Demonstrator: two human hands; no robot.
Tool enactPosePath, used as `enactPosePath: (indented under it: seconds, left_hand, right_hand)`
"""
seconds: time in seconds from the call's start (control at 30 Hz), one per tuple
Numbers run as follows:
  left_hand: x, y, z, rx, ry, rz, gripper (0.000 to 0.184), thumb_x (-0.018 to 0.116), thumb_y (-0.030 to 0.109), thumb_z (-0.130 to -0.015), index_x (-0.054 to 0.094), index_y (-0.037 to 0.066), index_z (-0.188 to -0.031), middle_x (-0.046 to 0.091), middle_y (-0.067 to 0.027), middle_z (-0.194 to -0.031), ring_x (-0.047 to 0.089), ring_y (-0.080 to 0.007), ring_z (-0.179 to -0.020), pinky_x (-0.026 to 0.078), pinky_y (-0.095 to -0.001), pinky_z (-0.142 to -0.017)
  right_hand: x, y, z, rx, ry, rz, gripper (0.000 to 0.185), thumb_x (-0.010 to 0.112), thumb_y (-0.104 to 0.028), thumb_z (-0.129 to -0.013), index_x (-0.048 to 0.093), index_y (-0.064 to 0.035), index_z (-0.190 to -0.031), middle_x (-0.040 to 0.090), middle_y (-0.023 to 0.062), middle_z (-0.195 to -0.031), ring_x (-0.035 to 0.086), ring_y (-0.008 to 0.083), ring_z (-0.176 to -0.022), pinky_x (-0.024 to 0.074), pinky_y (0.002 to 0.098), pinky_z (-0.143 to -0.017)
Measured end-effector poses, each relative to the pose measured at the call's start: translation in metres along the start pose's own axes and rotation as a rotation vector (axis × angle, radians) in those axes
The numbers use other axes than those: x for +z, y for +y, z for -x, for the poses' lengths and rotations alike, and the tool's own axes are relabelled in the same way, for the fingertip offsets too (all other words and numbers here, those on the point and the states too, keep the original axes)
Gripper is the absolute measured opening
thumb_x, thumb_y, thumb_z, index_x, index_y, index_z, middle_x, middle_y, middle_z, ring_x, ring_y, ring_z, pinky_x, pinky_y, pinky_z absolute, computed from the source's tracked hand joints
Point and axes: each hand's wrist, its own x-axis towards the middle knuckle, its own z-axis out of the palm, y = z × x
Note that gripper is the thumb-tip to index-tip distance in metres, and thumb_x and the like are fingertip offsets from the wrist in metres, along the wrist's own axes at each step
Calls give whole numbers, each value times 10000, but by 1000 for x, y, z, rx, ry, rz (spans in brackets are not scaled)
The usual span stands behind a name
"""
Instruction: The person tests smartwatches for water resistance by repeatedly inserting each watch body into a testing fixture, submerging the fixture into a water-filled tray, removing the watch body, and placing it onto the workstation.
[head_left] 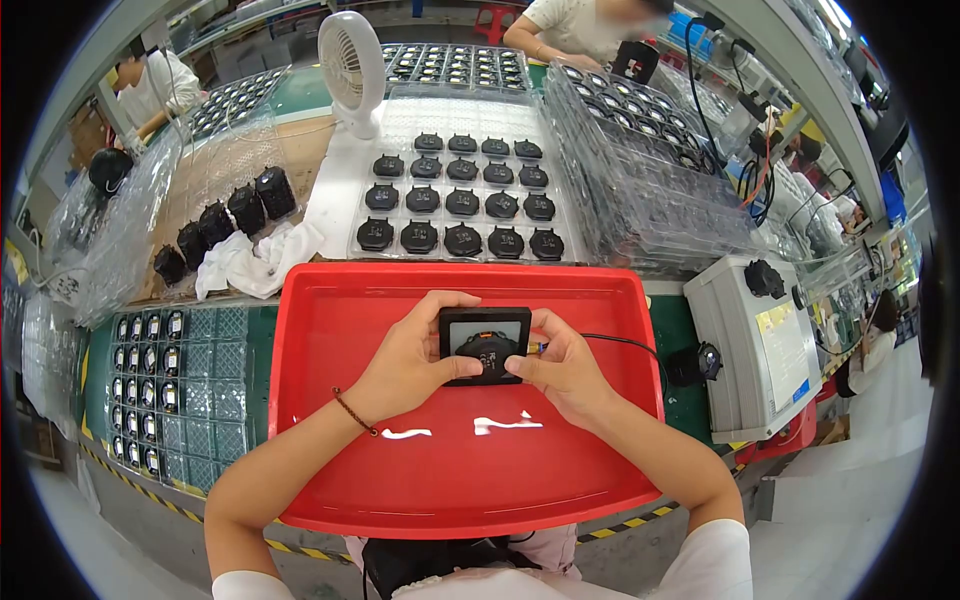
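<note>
Above the red tray (pixel 340 300), both hands hold a black square frame (pixel 486 314) with a light inner panel. A black round part with pale markings (pixel 488 350) sits in the frame's opening. My left hand (pixel 420 345) grips the frame's left side, its thumb pressed on the round part's lower edge. From the other side, my right hand (pixel 562 368) closes on the frame, its thumb also on the round part. A dark cable (pixel 620 340) runs rightward from a yellowish connector by my right fingers. The fingers behind the frame are hidden.
Behind the red tray, a clear tray (pixel 470 185) holds rows of black round parts. A white fan (pixel 352 75) stands behind it. Stacked plastic trays (pixel 650 190) and a grey-white machine (pixel 755 350) are at right. White cloth (pixel 255 262) and a partly filled tray (pixel 205 400) lie left.
</note>
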Motion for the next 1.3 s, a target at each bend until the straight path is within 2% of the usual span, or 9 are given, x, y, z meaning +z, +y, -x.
enactPosePath:
  seconds: [0.07, 0.13, 0.27, 0.53, 0.6, 0.67, 0.73, 0.83, 1.3]
  left_hand:
    - [-1, -4, -1, -12, -2, 1, 520, 626, -89, -697, 396, 56, -1141, 460, -70, -1101, 504, -139, -1003, 459, -278, -825]
    - [0, -13, -1, 49, 64, -188, 427, 614, -57, -729, 384, 34, -1078, 532, -136, -996, 564, -203, -928, 474, -301, -743]
    - [8, -11, 4, 77, 117, -419, 379, 594, -74, -720, 374, 20, -1014, 549, -171, -910, 582, -263, -842, 457, -339, -700]
    - [8, -38, 10, -209, 31, -587, 368, 618, 24, -692, 381, -11, -971, 562, -250, -784, 563, -406, -798, 438, -401, -684]
    - [10, -35, 11, -282, 19, -633, 375, 622, 16, -696, 385, -5, -986, 567, -241, -806, 569, -393, -802, 440, -390, -688]
    - [10, -34, 11, -350, 5, -682, 382, 625, 8, -700, 390, 1, -1001, 572, -232, -829, 574, -379, -807, 442, -379, -693]
    - [9, -38, 11, -332, -20, -655, 431, 618, 58, -691, 372, -69, -1022, 563, -288, -812, 565, -422, -807, 440, -427, -682]
    - [7, -42, 11, -291, -34, -677, 460, 616, 59, -694, 370, -80, -1057, 564, -295, -824, 569, -417, -821, 443, -425, -693]
    - [10, -34, 8, -378, -12, -683, 383, 614, 28, -708, 410, -27, -1028, 583, -237, -839, 585, -366, -819, 449, -383, -707]
  right_hand:
    - [1, 1, 0, -4, 6, -4, 330, 582, 49, -765, 423, -60, -1033, 565, 105, -1001, 577, 143, -889, 476, 263, -787]
    - [3, 3, 1, -3, 43, 111, 313, 589, 44, -758, 462, -46, -1030, 575, 105, -988, 579, 128, -856, 469, 240, -764]
    - [2, 8, 2, 13, 80, 290, 309, 591, 36, -754, 504, -20, -1045, 583, 92, -971, 571, 110, -835, 463, 229, -755]
    - [-7, 37, 11, 146, 49, 650, 241, 577, -50, -780, 556, 11, -1012, 602, 44, -843, 537, 80, -724, 445, 211, -604]
    - [-7, 39, 13, 225, 51, 653, 226, 576, -56, -780, 561, 18, -993, 599, 43, -820, 535, 80, -691, 445, 213, -571]
    - [-7, 38, 13, 426, 57, 604, 253, 603, -135, -746, 587, 57, -911, 625, 150, -748, 611, 165, -639, 465, 250, -568]
    - [-9, 44, 13, 377, 68, 606, 242, 604, -133, -745, 583, 64, -884, 619, 138, -726, 601, 162, -606, 461, 254, -540]
    - [-6, 48, 13, 301, 107, 512, 224, 607, -133, -742, 577, 70, -832, 604, 112, -678, 576, 146, -562, 449, 257, -500]
    - [-3, 39, 11, 319, 105, 475, 210, 592, -105, -741, 584, 66, -861, 602, 87, -694, 549, 102, -585, 433, 250, -494]
